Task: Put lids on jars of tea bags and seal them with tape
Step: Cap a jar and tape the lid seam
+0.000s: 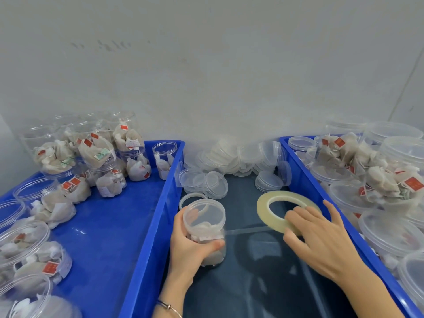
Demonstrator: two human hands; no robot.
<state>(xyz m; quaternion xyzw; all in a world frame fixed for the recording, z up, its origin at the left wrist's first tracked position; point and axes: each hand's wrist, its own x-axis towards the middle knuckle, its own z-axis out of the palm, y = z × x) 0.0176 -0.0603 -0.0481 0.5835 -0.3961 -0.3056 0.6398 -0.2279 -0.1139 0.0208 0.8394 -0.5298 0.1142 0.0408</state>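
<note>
jar (205, 228) of tea bags is standing lidded on the dark table (263, 283) between two blue trays, and the left hand (190, 246) is wrapping its fingers and thumb around it. right hand (319, 237) is lying flat, fingers straight, touching the near edge of the tape roll (266, 205) just beside the jar, a clear strip stretching between them. loose lids (213, 182) are piling up behind.

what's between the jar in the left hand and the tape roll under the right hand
In the head view, a stretched strip of clear tape runs from the jar toward the tape roll, over bare dark table.
</note>
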